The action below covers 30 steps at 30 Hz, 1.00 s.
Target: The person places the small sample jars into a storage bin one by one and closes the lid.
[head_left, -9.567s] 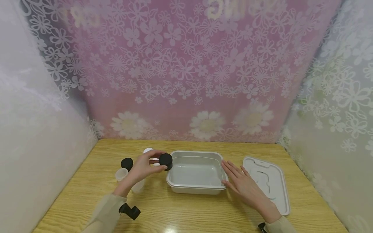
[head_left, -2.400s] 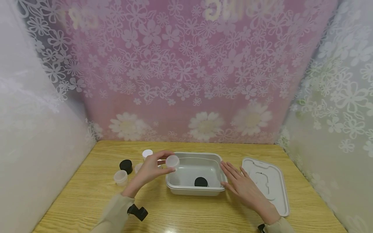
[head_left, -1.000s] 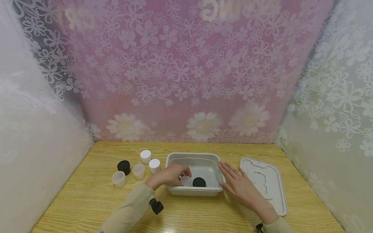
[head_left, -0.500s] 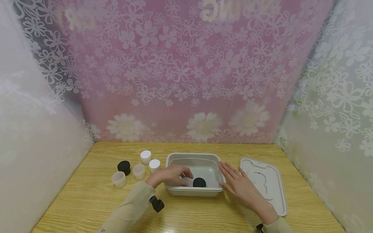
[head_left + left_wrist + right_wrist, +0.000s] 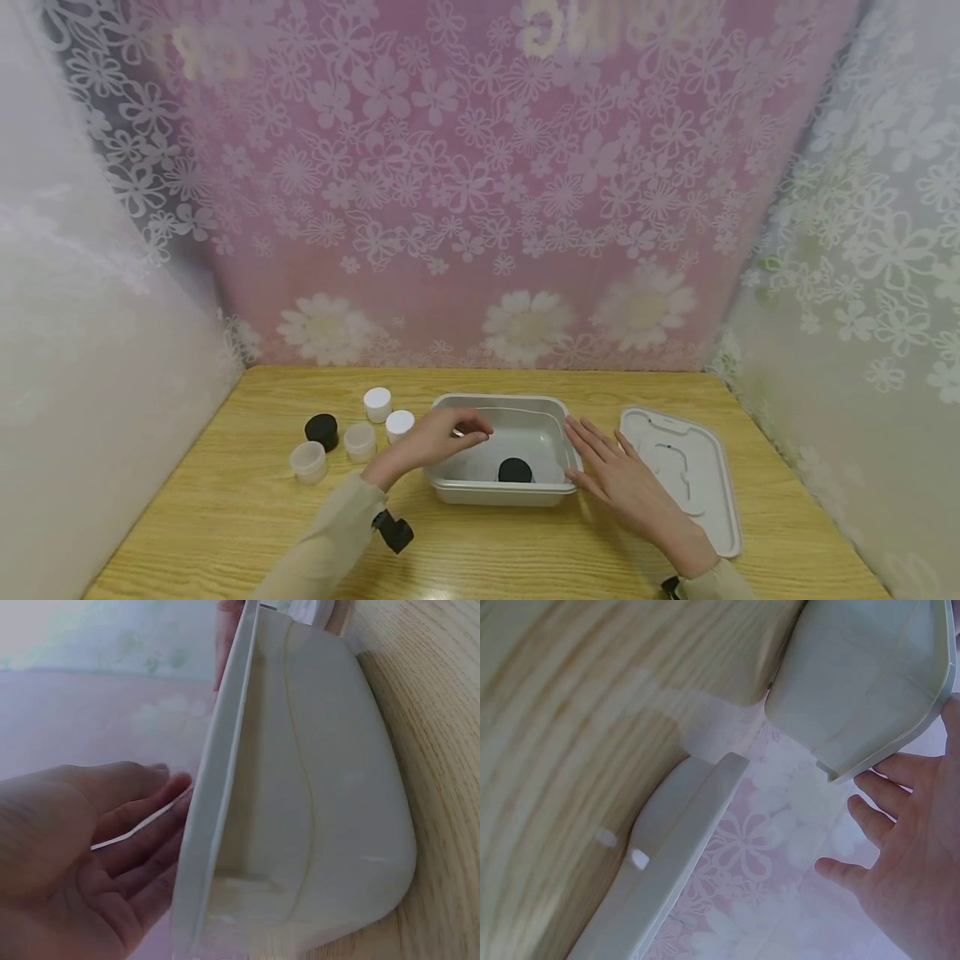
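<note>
A light grey plastic container stands on the table with a black-lidded jar inside near its front wall. My left hand hovers over the container's left side with loosely bent fingers and nothing between them; the left wrist view shows the same hand beside the container's rim. It covers part of the container's inside, so the pale jar lowered there cannot be made out clearly. My right hand rests straight fingers on the container's right rim, and in the right wrist view those fingers touch the rim.
Left of the container stand two white jars, a black jar and two translucent jars. A light grey lid lies on the right of the wooden table. A floral curtain hangs behind.
Earlier a black jar, then a translucent jar, went into the container in my left hand. That hand has let go of the translucent jar and risen. My right hand stays at the rim.
</note>
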Each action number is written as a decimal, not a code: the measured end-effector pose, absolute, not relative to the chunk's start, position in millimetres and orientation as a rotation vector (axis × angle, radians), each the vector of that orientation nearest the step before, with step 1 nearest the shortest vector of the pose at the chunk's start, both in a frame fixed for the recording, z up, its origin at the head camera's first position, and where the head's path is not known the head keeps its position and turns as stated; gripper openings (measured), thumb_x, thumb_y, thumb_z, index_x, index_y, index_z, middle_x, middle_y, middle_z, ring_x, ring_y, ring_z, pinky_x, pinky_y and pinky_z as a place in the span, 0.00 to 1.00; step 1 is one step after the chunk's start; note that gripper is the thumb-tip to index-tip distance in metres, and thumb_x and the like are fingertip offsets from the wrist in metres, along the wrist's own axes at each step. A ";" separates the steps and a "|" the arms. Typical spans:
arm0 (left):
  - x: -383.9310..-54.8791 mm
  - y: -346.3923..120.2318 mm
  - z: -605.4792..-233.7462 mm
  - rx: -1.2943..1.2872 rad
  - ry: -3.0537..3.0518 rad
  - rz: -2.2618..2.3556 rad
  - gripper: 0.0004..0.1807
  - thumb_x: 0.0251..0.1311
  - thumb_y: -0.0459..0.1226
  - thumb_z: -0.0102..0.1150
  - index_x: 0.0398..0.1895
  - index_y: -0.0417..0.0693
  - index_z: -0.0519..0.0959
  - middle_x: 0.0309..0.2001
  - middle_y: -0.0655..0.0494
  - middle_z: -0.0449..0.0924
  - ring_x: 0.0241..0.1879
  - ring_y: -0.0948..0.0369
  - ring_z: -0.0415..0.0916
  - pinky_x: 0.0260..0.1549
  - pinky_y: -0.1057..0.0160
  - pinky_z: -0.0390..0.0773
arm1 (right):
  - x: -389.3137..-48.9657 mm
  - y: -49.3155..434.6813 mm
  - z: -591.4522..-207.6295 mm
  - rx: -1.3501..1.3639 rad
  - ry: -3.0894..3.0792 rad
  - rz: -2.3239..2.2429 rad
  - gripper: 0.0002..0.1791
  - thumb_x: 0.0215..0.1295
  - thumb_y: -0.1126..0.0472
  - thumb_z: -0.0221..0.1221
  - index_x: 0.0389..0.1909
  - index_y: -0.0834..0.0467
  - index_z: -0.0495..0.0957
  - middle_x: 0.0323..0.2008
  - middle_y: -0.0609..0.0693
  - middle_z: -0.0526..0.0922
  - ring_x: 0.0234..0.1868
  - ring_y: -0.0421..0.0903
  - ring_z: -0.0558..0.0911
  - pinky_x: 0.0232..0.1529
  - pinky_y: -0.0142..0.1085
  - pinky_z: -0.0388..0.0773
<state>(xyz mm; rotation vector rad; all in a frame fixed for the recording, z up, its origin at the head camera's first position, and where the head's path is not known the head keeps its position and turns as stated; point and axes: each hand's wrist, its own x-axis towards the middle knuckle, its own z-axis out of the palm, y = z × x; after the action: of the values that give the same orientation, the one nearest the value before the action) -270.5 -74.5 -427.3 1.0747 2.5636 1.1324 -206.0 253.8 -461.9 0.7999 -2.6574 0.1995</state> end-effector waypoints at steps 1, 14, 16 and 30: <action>-270.1 -76.5 -427.2 1.061 2.567 1.175 0.12 0.75 0.39 0.56 0.52 0.44 0.83 0.46 0.53 0.86 0.46 0.59 0.83 0.46 0.64 0.84 | -205.9 253.9 -461.9 0.800 -2.654 0.199 0.37 0.75 0.43 0.55 0.77 0.58 0.62 0.76 0.51 0.64 0.75 0.53 0.64 0.70 0.65 0.60; -263.5 -108.1 -431.2 0.804 2.564 1.791 0.15 0.76 0.41 0.53 0.55 0.44 0.82 0.51 0.47 0.85 0.49 0.47 0.84 0.49 0.53 0.86 | -205.8 253.6 -463.2 0.797 -2.652 0.203 0.37 0.75 0.43 0.54 0.77 0.58 0.61 0.76 0.51 0.64 0.75 0.53 0.64 0.71 0.62 0.58; -262.6 -114.8 -430.8 0.757 2.586 1.860 0.15 0.76 0.41 0.54 0.55 0.42 0.82 0.51 0.47 0.86 0.49 0.48 0.84 0.48 0.52 0.86 | -206.1 253.7 -462.9 0.797 -2.652 0.198 0.37 0.75 0.43 0.54 0.77 0.58 0.61 0.76 0.51 0.64 0.75 0.53 0.64 0.71 0.64 0.59; -248.0 -179.2 -434.4 0.570 2.781 2.064 0.14 0.75 0.37 0.55 0.57 0.40 0.81 0.53 0.44 0.84 0.50 0.53 0.84 0.48 0.62 0.86 | -205.5 253.0 -461.9 0.799 -2.661 0.212 0.37 0.75 0.43 0.55 0.77 0.58 0.61 0.76 0.51 0.64 0.75 0.54 0.64 0.70 0.64 0.59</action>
<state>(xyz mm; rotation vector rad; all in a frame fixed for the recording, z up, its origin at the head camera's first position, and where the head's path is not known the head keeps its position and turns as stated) -248.0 -179.2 -434.4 0.5701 2.7808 2.0638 -205.5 253.0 -461.9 0.7993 -2.6614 0.2124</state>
